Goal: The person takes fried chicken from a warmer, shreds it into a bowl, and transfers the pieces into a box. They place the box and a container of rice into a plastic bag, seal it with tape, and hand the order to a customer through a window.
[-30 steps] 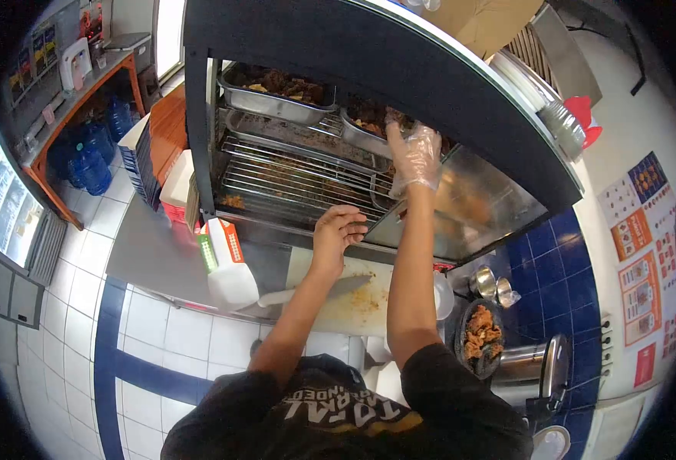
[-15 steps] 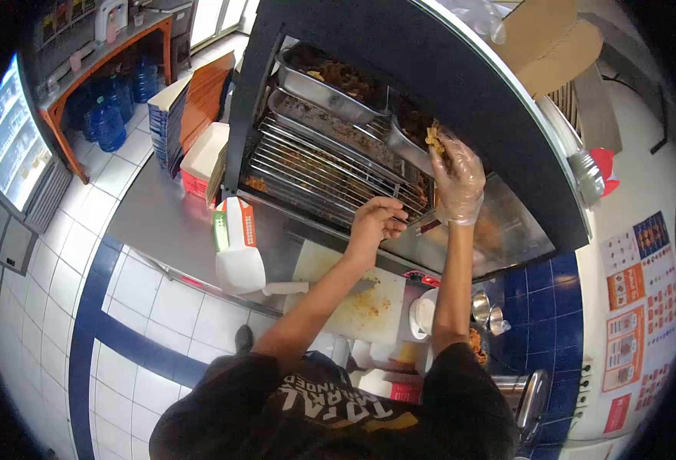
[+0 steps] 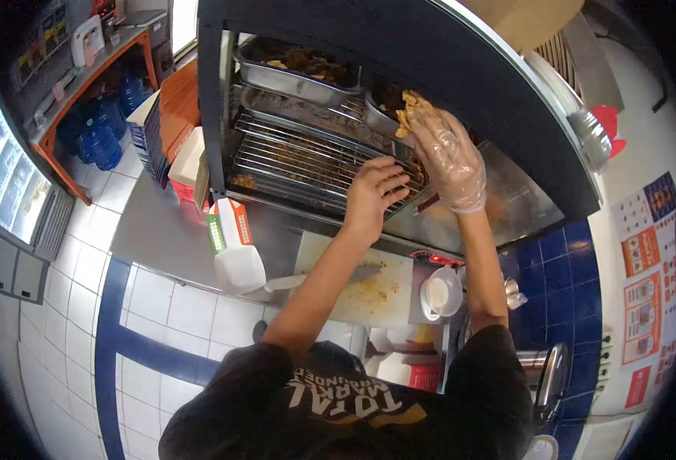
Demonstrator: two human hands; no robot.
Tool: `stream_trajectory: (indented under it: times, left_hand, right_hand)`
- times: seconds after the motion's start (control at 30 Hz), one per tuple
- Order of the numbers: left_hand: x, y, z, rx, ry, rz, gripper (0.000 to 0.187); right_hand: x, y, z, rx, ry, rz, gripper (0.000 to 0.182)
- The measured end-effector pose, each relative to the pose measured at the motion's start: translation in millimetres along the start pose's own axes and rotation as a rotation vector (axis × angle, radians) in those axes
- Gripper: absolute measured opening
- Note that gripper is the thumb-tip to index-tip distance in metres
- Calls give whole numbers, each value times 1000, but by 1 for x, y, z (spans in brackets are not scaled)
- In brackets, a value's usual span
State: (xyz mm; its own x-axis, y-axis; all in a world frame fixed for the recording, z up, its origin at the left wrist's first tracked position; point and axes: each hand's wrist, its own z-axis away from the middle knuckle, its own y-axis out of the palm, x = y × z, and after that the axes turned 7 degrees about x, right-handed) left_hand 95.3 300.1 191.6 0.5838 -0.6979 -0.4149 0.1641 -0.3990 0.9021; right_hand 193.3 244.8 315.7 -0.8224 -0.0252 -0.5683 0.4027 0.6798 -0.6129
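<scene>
My right hand (image 3: 453, 165), in a clear plastic glove, is closed on golden fried food (image 3: 411, 111) at the open front of a warming cabinet (image 3: 217, 107). Just behind it is a metal pan (image 3: 381, 119), partly hidden by the hand. My bare left hand (image 3: 376, 195) holds nothing, its fingers loosely bent and apart, in front of the wire rack (image 3: 284, 157). A larger metal pan (image 3: 299, 83) with browned food stands at the upper left inside. Below my left forearm, a knife (image 3: 284, 282) lies on the crumb-strewn cutting board (image 3: 384, 307).
A white takeaway box (image 3: 238, 264) stands on the steel counter (image 3: 154, 238), left of the cutting board. Stacked food boxes (image 3: 188, 165) are beside the cabinet. A round white container (image 3: 441, 291) is right of the board. The cabinet's dark frame edges the opening.
The camera view has shifted slightly. My right hand, still gripping the fried food, has moved a little left and out from the pan. My left hand's fingers have spread and straightened somewhat.
</scene>
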Motion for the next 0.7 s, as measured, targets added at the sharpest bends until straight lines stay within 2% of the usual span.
stream_trajectory:
  times: [0.03,0.07,0.13,0.2,0.27,0.3,0.37,0.43,0.53,0.57,0.7]
  left_hand:
    - [-5,4,0,12,-23,50,46]
    - [-7,5,-2,10,-41,42,46]
    - [-11,8,-7,-15,-45,324,52]
    - [-11,10,-10,-28,-74,385,50]
    - [-8,13,-4,-24,-83,412,47]
    - [-6,18,0,-25,-76,400,47]
    - [6,10,6,-13,-119,456,47]
    - [21,11,16,-40,-208,419,50]
    - [45,-1,31,-76,-333,368,56]
    - [52,-8,34,-88,-408,353,59]
    - [74,-52,50,-183,-507,325,60]
  right_hand:
    - [1,-2,0,5,-2,-41,44]
    - [1,-4,0,9,-1,-80,44]
    - [1,-6,3,32,-1,-84,43]
    - [2,-4,9,71,26,-86,42]
    - [6,5,23,35,6,-140,40]
    - [11,8,31,-1,60,-225,39]
    - [31,3,60,8,189,-293,38]
    - [44,-8,88,-72,365,-424,33]
    - [51,-35,143,22,600,-538,33]
    - [48,-36,174,33,638,-453,31]
    - [44,-41,311,90,1223,-625,30]
